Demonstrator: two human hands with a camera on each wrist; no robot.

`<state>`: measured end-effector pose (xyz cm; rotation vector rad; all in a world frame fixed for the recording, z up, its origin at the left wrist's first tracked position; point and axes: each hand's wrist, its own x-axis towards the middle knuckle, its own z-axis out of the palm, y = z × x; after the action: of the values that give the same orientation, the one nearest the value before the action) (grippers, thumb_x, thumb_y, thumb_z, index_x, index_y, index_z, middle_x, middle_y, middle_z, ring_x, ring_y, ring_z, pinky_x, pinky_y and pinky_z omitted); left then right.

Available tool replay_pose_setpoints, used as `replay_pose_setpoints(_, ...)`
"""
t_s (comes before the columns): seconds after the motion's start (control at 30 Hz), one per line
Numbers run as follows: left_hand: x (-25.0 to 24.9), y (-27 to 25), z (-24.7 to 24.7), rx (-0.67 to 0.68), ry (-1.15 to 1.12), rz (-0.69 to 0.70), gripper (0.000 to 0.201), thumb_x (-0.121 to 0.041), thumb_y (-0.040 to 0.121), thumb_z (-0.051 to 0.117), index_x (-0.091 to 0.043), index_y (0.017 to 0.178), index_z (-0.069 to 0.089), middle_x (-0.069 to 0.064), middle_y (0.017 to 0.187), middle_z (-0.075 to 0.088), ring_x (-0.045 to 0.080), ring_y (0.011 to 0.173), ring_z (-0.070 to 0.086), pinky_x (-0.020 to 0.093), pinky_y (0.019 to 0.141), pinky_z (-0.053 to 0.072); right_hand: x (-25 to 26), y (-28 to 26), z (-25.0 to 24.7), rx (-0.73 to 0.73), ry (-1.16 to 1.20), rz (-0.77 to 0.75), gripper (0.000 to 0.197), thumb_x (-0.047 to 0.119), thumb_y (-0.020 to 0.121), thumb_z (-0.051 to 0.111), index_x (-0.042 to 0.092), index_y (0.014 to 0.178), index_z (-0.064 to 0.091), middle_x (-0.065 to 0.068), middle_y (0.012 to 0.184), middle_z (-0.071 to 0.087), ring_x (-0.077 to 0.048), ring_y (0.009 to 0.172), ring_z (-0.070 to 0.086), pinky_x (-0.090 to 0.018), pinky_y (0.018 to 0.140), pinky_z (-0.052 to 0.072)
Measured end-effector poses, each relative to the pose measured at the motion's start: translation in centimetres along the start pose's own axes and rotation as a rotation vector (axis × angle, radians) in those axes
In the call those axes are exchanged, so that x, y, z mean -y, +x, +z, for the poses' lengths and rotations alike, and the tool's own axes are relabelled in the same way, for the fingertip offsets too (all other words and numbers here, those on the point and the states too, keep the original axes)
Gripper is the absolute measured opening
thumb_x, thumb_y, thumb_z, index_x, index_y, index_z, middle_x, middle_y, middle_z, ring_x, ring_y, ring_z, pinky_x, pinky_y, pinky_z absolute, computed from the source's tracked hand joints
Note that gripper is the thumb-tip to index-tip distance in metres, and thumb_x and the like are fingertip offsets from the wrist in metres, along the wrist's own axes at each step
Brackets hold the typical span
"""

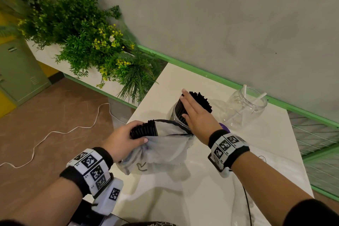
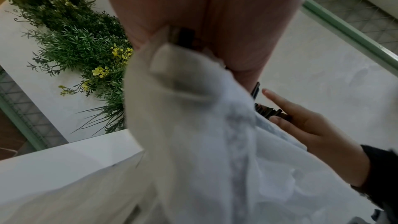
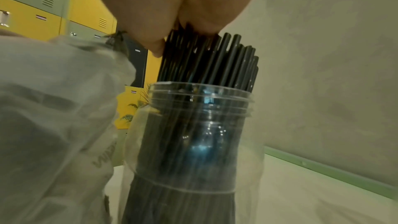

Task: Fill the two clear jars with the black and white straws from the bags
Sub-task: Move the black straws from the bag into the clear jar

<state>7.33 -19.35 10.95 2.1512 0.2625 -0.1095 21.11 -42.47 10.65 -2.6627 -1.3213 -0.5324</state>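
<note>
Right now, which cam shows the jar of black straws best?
Right wrist: the jar of black straws fills the frame, neck and straws sharp. Head shows it partly behind the right hand. Left wrist shows only some straw tips; the bag hides the rest.

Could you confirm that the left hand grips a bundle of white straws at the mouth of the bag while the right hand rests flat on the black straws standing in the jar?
Not quite: the bundle of straws that the left hand grips at the mouth of the bag is black, not white, as the head view shows. The rest holds: the right hand rests flat on the black straws standing in the jar.
</note>
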Motion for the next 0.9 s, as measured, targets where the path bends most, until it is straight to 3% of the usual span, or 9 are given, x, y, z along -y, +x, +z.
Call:
replay_pose_setpoints(0.07,0.0,0.0,0.1,-0.001,-0.001,0.005,0.036,-0.023,0.081,0.074,-0.042,0.101,0.049,-0.006,0.100,0.065,0.017,0.096,0.061,0.036,0.088,0.048,-0.5,-0.3,0.0,0.037,-0.008,0.024,0.053,0.021,0.101,0.039,0.003,0.149,0.023,-0.012,0.159,0.017,-0.020,0.142,0.026,-0.026,0.117,0.016)
replay_pose_setpoints(0.13,0.0,0.0,0.1,-0.003,-0.003,0.009,0.037,-0.023,0.081,0.074,-0.043,0.099,0.048,-0.006,0.099,0.065,0.017,0.096,0.061,0.035,0.088,0.048,-0.7,-0.3,0.1,0.085,-0.009,0.022,0.053,0.029,0.100,0.027,0.006,0.148,0.027,-0.010,0.157,0.025,-0.021,0.146,0.017,-0.032,0.119,0.007)
replay_pose_setpoints(0.23,0.1,0.0,0.0,-0.007,0.002,0.015,0.038,-0.022,0.081,0.073,-0.045,0.097,0.048,-0.007,0.098,0.064,0.017,0.096,0.060,0.033,0.087,0.048,-1.1,0.2,0.1,0.174,-0.041,-0.022,0.056,0.038,0.099,0.021,0.013,0.147,0.032,-0.004,0.156,0.029,-0.022,0.146,0.016,-0.042,0.119,0.016)
replay_pose_setpoints(0.37,0.1,0.0,0.0,-0.005,-0.001,0.014,0.036,-0.022,0.081,0.073,-0.043,0.098,0.049,-0.009,0.096,0.063,0.016,0.095,0.060,0.031,0.085,0.047,-2.6,2.0,-1.5,0.188,-0.066,-0.009,0.067,0.061,0.092,0.034,0.032,0.150,0.017,-0.001,0.162,0.001,-0.027,0.148,0.002,-0.046,0.119,0.006)
replay_pose_setpoints(0.47,0.2,0.1,0.0,-0.014,0.014,0.004,0.036,-0.022,0.081,0.073,-0.038,0.104,0.050,-0.005,0.098,0.064,0.016,0.094,0.060,0.030,0.083,0.047,-3.5,3.3,-1.6,0.282,-0.072,0.067,0.082,0.077,0.083,0.031,0.039,0.150,0.006,0.003,0.161,-0.006,-0.027,0.148,-0.005,-0.051,0.119,0.006)
replay_pose_setpoints(0.57,0.5,0.2,-0.1,-0.016,0.006,0.005,0.036,-0.024,0.081,0.074,-0.039,0.105,0.052,-0.005,0.100,0.066,0.015,0.094,0.061,0.032,0.083,0.049,-3.8,4.3,-1.1,0.384,-0.040,0.082,0.084,0.078,0.080,0.038,0.040,0.150,0.011,0.006,0.161,0.007,-0.024,0.148,0.003,-0.051,0.118,0.012)
replay_pose_setpoints(0.7,0.7,0.3,-0.2,-0.020,0.002,0.000,0.036,-0.024,0.081,0.074,-0.037,0.108,0.054,-0.007,0.101,0.066,0.013,0.094,0.061,0.031,0.084,0.049,-3.6,4.9,-0.5,0.369,0.022,0.146,0.068,0.069,0.082,0.049,0.033,0.138,0.039,0.004,0.136,0.047,-0.024,0.122,0.040,-0.046,0.099,0.043)
replay_pose_setpoints(0.8,0.7,0.4,-0.2,-0.017,-0.003,0.002,0.035,-0.024,0.081,0.073,-0.033,0.110,0.057,-0.007,0.101,0.066,0.012,0.093,0.061,0.032,0.084,0.049,-3.2,5.4,-0.8,0.263,0.032,0.138,0.054,0.063,0.083,0.052,0.025,0.122,0.053,0.002,0.115,0.054,-0.021,0.104,0.046,-0.038,0.086,0.046)
replay_pose_setpoints(0.9,0.7,0.4,-0.3,-0.013,-0.002,0.014,0.033,-0.024,0.081,0.073,-0.036,0.107,0.055,-0.008,0.098,0.066,0.011,0.090,0.061,0.030,0.080,0.049,-3.6,5.7,-1.4,0.147,0.084,0.138,0.057,0.066,0.083,0.044,0.021,0.113,0.059,0.001,0.106,0.056,-0.021,0.097,0.047,-0.034,0.080,0.044)
